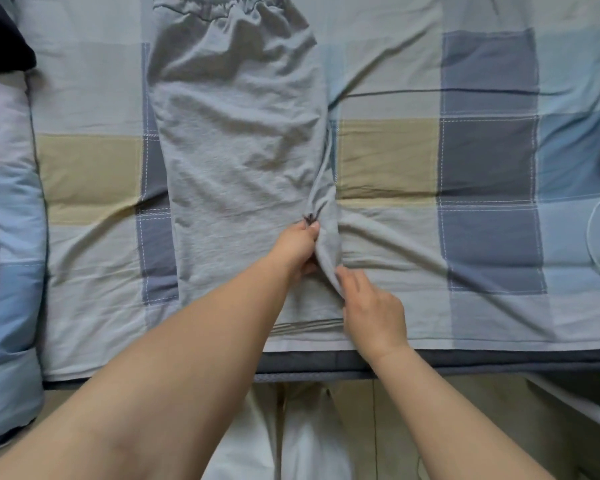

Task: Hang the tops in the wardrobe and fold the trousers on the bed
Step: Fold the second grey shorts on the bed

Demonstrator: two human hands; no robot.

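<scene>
Grey trousers [236, 140] lie lengthwise on the bed, legs laid one over the other, elastic waistband at the far end. Along their right edge, at the crotch seam, the fabric bunches into a raised fold. My left hand [297, 247] pinches that fold at its upper end. Just below it, my right hand [371, 310] grips the same edge of cloth with curled fingers. The lower hem lies near the bed's front edge, partly under my arms.
The bed carries a checked sheet [489, 161] in blue, grey and beige. A folded quilt [11, 258] lies along the left side, a dark garment [0, 36] at the top left. A thin white cable [594, 237] loops at the right. The bed's front edge [499, 358] runs below my hands.
</scene>
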